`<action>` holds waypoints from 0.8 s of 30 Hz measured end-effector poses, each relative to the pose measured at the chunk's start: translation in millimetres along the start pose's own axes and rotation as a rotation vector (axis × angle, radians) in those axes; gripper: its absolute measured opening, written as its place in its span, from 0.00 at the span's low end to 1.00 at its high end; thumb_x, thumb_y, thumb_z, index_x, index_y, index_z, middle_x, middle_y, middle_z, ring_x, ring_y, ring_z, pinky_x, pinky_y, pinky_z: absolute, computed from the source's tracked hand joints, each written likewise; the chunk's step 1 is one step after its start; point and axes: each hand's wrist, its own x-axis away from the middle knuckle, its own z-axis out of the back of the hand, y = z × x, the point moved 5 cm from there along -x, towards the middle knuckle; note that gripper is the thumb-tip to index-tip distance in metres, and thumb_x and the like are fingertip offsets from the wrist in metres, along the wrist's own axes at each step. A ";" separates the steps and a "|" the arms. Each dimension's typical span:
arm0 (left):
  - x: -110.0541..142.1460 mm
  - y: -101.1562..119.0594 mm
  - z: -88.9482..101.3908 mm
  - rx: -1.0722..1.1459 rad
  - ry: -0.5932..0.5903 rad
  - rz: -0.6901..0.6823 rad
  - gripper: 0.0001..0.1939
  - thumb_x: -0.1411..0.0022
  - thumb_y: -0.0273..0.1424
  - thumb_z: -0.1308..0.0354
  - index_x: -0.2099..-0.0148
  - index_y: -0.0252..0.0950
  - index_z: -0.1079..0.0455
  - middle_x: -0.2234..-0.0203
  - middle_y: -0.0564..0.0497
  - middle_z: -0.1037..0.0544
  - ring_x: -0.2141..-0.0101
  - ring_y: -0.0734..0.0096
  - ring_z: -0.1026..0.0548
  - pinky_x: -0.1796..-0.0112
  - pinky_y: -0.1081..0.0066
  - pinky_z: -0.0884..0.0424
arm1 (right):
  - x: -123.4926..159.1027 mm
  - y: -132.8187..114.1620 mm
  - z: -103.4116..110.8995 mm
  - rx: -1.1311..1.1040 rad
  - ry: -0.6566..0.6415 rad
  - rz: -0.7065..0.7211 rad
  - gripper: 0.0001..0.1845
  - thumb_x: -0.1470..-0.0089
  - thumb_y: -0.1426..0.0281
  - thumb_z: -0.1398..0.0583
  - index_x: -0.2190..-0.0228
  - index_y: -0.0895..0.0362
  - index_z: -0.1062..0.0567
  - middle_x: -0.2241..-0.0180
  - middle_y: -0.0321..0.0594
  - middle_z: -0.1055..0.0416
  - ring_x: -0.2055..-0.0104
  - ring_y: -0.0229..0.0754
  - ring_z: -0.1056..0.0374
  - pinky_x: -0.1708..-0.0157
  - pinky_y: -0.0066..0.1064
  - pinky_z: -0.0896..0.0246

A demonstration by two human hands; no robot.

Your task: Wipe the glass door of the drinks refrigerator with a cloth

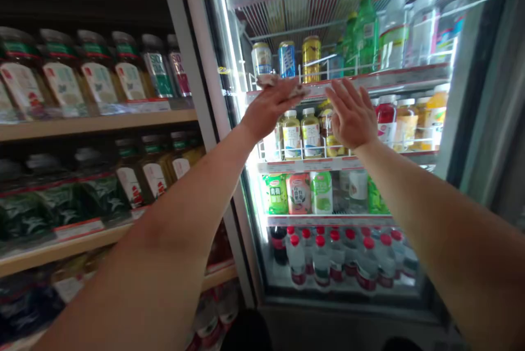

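Note:
In the head view, my left hand (270,105) reaches to the price strip (394,79) of the drinks cooler's can shelf. A crumpled, light cloth (283,84) with brownish patches lies under and around its fingers. My right hand (353,115) is stretched out with its fingers straight and nothing in it, close to the same strip. Whether it touches the strip or glass in front of it I cannot tell. Just above the cloth stand a white can (261,59), a blue can (286,59) and a gold can (311,58). Small yellowish bottles (292,135) show below the hands.
Green bottles (366,31) stand at the cooler's upper right. Drink cartons (298,193) fill part of a lower shelf, with red-capped water bottles (322,261) at the bottom. Wooden shelving (98,126) with rows of dark bottles runs along the left, beside the cooler's metal frame (192,39).

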 end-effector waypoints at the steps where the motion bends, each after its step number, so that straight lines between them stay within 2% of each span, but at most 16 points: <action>1: -2.9 -5.8 0.0 -0.013 0.047 0.074 0.27 0.21 0.20 0.62 0.30 0.41 0.35 0.27 0.47 0.42 0.28 0.56 0.45 0.32 0.47 0.37 | 0.0 0.2 0.2 -0.005 -0.001 -0.007 0.36 0.36 0.71 0.53 0.28 0.51 0.41 0.27 0.33 0.49 0.23 0.49 0.56 0.24 0.53 0.62; 2: -5.1 -6.3 -1.5 -0.017 0.063 0.114 0.27 0.21 0.21 0.63 0.30 0.40 0.36 0.27 0.46 0.43 0.27 0.56 0.47 0.31 0.46 0.40 | 0.0 0.2 0.3 -0.009 -0.005 -0.010 0.36 0.36 0.71 0.53 0.28 0.50 0.42 0.27 0.32 0.50 0.23 0.48 0.56 0.24 0.53 0.62; 3: -7.3 -1.0 -4.8 -0.004 0.034 0.096 0.26 0.21 0.21 0.64 0.29 0.40 0.36 0.27 0.46 0.43 0.27 0.56 0.49 0.31 0.46 0.41 | -0.1 -0.1 0.4 -0.012 -0.012 -0.008 0.36 0.36 0.71 0.53 0.28 0.51 0.41 0.27 0.32 0.50 0.23 0.49 0.56 0.24 0.53 0.61; 6: -11.5 26.9 -15.7 0.077 -0.194 -0.167 0.23 0.18 0.25 0.62 0.30 0.41 0.36 0.29 0.49 0.39 0.27 0.63 0.48 0.30 0.52 0.41 | -0.4 -1.4 0.9 -0.017 -0.030 0.009 0.36 0.38 0.71 0.51 0.29 0.56 0.39 0.27 0.37 0.49 0.23 0.50 0.56 0.25 0.55 0.59; 7: -12.5 30.0 -16.2 0.085 -0.248 -0.219 0.22 0.18 0.26 0.62 0.31 0.41 0.35 0.29 0.50 0.38 0.27 0.64 0.47 0.30 0.54 0.41 | -0.5 -1.7 1.6 -0.021 -0.027 0.009 0.36 0.38 0.72 0.51 0.29 0.56 0.39 0.27 0.38 0.49 0.23 0.51 0.56 0.25 0.55 0.59; 8: -14.2 26.9 -14.5 0.072 -0.255 -0.208 0.22 0.17 0.27 0.62 0.31 0.41 0.35 0.29 0.50 0.38 0.28 0.65 0.46 0.30 0.54 0.40 | -0.5 -1.9 2.4 -0.026 -0.022 0.006 0.36 0.37 0.72 0.52 0.29 0.55 0.40 0.27 0.38 0.49 0.23 0.51 0.56 0.25 0.55 0.60; 12: -10.8 -10.5 4.3 -0.077 0.000 0.242 0.24 0.20 0.23 0.63 0.30 0.37 0.36 0.27 0.44 0.43 0.27 0.57 0.48 0.30 0.45 0.42 | 0.0 -2.6 4.1 -0.046 -0.010 -0.003 0.37 0.36 0.72 0.52 0.27 0.48 0.44 0.27 0.35 0.48 0.23 0.51 0.56 0.25 0.56 0.60; 13: -6.0 -10.8 6.2 -0.091 0.026 0.279 0.25 0.20 0.22 0.63 0.30 0.36 0.36 0.27 0.43 0.42 0.27 0.56 0.49 0.31 0.44 0.42 | 0.2 -2.5 4.0 -0.046 -0.011 -0.004 0.37 0.36 0.71 0.52 0.27 0.48 0.44 0.27 0.34 0.49 0.23 0.50 0.55 0.25 0.56 0.60; 14: -1.8 -5.5 5.8 -0.087 0.010 0.247 0.25 0.20 0.22 0.63 0.30 0.36 0.36 0.28 0.43 0.41 0.27 0.56 0.49 0.31 0.44 0.42 | 0.4 -2.5 3.8 -0.045 -0.011 -0.003 0.37 0.36 0.71 0.52 0.27 0.48 0.43 0.27 0.34 0.48 0.23 0.50 0.55 0.25 0.56 0.60; 17: 5.8 23.2 -1.4 -0.024 -0.187 -0.071 0.23 0.18 0.24 0.61 0.30 0.43 0.35 0.31 0.52 0.34 0.29 0.65 0.42 0.31 0.55 0.38 | 1.0 -1.8 2.5 -0.041 -0.006 0.005 0.36 0.36 0.71 0.52 0.28 0.51 0.41 0.27 0.35 0.48 0.24 0.50 0.55 0.25 0.55 0.60; 18: 5.9 27.4 -2.1 -0.012 -0.235 -0.147 0.23 0.18 0.24 0.60 0.31 0.46 0.34 0.31 0.55 0.34 0.30 0.68 0.41 0.31 0.59 0.37 | 1.2 -1.5 2.2 -0.042 -0.002 0.007 0.36 0.36 0.71 0.52 0.28 0.53 0.41 0.27 0.37 0.48 0.24 0.50 0.55 0.24 0.55 0.60; 19: 4.0 26.0 -1.3 -0.015 -0.249 -0.167 0.23 0.18 0.24 0.60 0.31 0.47 0.34 0.31 0.57 0.34 0.30 0.69 0.40 0.32 0.61 0.36 | 1.4 -1.2 1.9 -0.044 0.003 0.009 0.36 0.36 0.71 0.52 0.28 0.53 0.40 0.27 0.37 0.48 0.24 0.50 0.55 0.24 0.55 0.60; 21: -2.8 9.8 3.1 -0.067 -0.183 -0.038 0.24 0.18 0.24 0.64 0.30 0.43 0.35 0.29 0.54 0.38 0.29 0.64 0.43 0.32 0.57 0.37 | 1.6 -0.4 1.5 -0.051 0.014 0.005 0.36 0.36 0.71 0.52 0.28 0.53 0.40 0.27 0.38 0.47 0.24 0.51 0.55 0.24 0.55 0.61; 23: -2.9 -6.6 7.6 -0.135 -0.065 0.162 0.26 0.19 0.21 0.67 0.29 0.34 0.38 0.27 0.45 0.43 0.27 0.54 0.49 0.31 0.47 0.41 | 1.6 0.1 1.2 -0.058 0.019 0.002 0.36 0.36 0.71 0.51 0.28 0.51 0.41 0.27 0.37 0.47 0.24 0.52 0.55 0.25 0.56 0.61; 24: 1.2 -8.6 8.3 -0.154 -0.022 0.215 0.26 0.20 0.20 0.67 0.29 0.31 0.40 0.27 0.42 0.44 0.27 0.51 0.51 0.31 0.44 0.42 | 1.7 0.2 1.1 -0.061 0.021 0.003 0.36 0.36 0.71 0.51 0.28 0.51 0.41 0.28 0.37 0.47 0.24 0.52 0.54 0.25 0.56 0.61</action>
